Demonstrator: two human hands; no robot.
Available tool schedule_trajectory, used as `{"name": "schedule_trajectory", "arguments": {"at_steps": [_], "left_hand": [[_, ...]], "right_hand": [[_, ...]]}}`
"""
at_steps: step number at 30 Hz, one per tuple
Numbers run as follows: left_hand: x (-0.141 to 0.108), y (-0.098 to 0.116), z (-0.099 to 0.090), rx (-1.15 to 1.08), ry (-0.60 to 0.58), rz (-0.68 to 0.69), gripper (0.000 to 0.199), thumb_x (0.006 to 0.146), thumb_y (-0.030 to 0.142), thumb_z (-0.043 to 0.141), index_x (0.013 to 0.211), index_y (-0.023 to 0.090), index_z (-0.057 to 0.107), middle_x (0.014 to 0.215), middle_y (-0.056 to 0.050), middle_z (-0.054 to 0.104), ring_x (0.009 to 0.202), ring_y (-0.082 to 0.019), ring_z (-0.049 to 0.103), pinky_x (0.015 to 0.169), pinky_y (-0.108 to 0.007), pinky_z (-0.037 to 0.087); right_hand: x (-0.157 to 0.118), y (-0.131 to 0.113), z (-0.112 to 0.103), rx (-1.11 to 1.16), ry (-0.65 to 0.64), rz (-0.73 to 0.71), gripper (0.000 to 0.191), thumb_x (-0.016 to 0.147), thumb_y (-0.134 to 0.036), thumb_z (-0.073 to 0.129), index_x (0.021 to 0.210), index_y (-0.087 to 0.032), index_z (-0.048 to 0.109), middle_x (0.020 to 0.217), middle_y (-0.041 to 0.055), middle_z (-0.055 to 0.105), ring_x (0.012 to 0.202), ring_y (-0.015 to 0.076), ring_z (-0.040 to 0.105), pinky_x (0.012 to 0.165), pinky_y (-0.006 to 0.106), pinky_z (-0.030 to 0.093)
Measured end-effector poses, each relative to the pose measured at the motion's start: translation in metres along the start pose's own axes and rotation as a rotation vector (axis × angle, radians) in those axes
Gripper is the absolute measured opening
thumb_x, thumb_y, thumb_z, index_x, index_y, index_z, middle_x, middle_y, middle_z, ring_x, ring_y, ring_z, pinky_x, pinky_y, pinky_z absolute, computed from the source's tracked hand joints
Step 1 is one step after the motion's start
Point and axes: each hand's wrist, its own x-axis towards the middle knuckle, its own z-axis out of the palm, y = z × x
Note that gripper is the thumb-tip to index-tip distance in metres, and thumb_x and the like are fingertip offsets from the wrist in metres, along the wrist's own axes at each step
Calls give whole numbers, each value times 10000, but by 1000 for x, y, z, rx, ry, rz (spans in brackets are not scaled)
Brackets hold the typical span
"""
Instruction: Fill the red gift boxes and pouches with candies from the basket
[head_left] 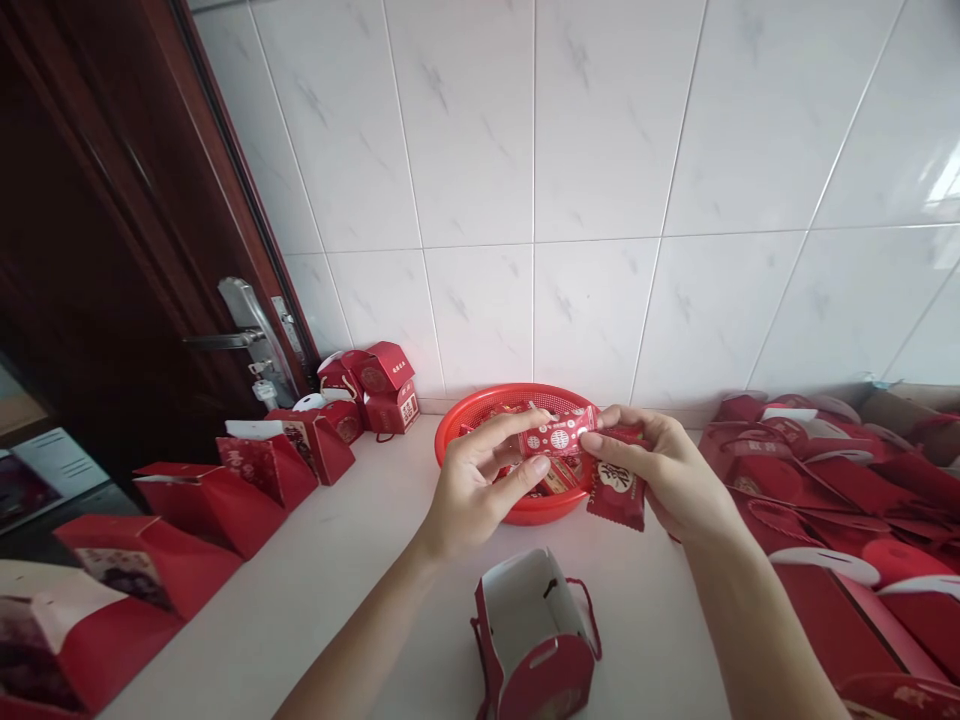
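Between both my hands is a small bright red candy packet (pixel 559 436) with white round symbols. My left hand (pixel 480 475) pinches its left end, while the thumb of my right hand (pixel 656 460) presses its right end. A darker red packet (pixel 616 492) with a pale round emblem hangs under my right fingers, held in that hand. Behind and below the packets stands a round orange-red plastic basket (pixel 465 410) with more wrapped sweets inside, partly covered by my hands. Nearer to me, an open red gift box (pixel 536 650) with a white inside and red cord handles stands on the table.
Red boxes (pixel 259 465) stand in a row along the left of the white table (pixel 352 560). More closed boxes (pixel 386 385) sit by the tiled wall. Many flat red cartons (pixel 817 470) are heaped at the right. A dark door with a metal handle (pixel 244 340) is at the left.
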Motion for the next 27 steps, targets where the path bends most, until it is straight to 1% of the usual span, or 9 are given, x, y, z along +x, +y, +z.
{"name": "schedule_trajectory", "arguments": {"at_steps": [2, 5, 8, 10, 15, 18, 22, 24, 27], "left_hand": [[0, 1, 1, 18, 37, -29, 355, 816, 199, 791, 1168, 218, 754, 1207, -68, 760, 1024, -215, 758, 858, -275, 658], [0, 1, 3, 51, 80, -60, 381, 803, 209, 800, 1181, 205, 755, 1230, -75, 752, 1068, -236, 748, 864, -276, 659], [1, 0, 4, 68, 101, -75, 384, 802, 215, 796, 1183, 197, 757, 1236, -82, 744, 1099, -257, 735, 872, -284, 659], [1, -1, 4, 71, 107, -70, 360, 812, 222, 786, 1171, 194, 764, 1211, -82, 752, 1083, -259, 741, 875, -290, 659], [1, -2, 3, 144, 98, 3, 282, 871, 240, 732, 1147, 200, 773, 1170, -67, 770, 1053, -221, 753, 875, -254, 650], [0, -3, 0, 251, 63, 58, 280, 912, 243, 686, 1177, 190, 760, 1174, -78, 770, 1034, -200, 758, 852, -233, 648], [-2, -2, -2, 389, 47, 129, 263, 938, 228, 646, 1165, 165, 765, 1115, -92, 790, 952, -175, 767, 794, -215, 645], [-2, 0, -2, 390, 44, 140, 259, 936, 215, 644, 1160, 162, 764, 1070, -81, 799, 890, -156, 770, 759, -200, 643], [-3, 3, 0, 350, 53, 142, 239, 925, 194, 648, 1127, 157, 769, 975, -57, 804, 790, -131, 765, 715, -185, 641]], "right_hand": [[2, 1, 0, 30, 3, 25, 397, 600, -410, 936, 788, -170, 681, 694, 18, 710, 574, 134, 634, 539, 238, 505], [4, 4, 1, 56, 13, 54, 398, 565, -352, 957, 793, -171, 685, 676, 4, 703, 581, 132, 642, 554, 231, 509], [6, 6, 1, 49, 22, 62, 384, 571, -323, 957, 798, -173, 687, 642, -14, 674, 587, 135, 646, 571, 232, 510], [5, 5, 1, 44, 22, 61, 375, 577, -313, 955, 797, -173, 686, 649, -12, 678, 592, 134, 643, 576, 232, 506], [3, 3, 0, 26, -1, 43, 350, 594, -313, 949, 785, -167, 695, 661, -1, 693, 566, 106, 593, 545, 213, 465], [3, 3, -2, -8, -9, 33, 335, 612, -324, 940, 785, -166, 700, 641, -8, 679, 561, 102, 575, 536, 212, 447], [3, 1, -3, -72, -16, 19, 347, 604, -333, 943, 789, -163, 704, 663, -4, 689, 576, 106, 576, 538, 216, 444], [2, -1, -3, -124, -39, 31, 363, 587, -333, 950, 790, -160, 705, 668, 3, 699, 575, 116, 585, 535, 225, 451], [-1, -6, -2, -208, -83, 70, 374, 591, -350, 948, 790, -158, 697, 622, 9, 694, 538, 129, 593, 513, 235, 449]]}}
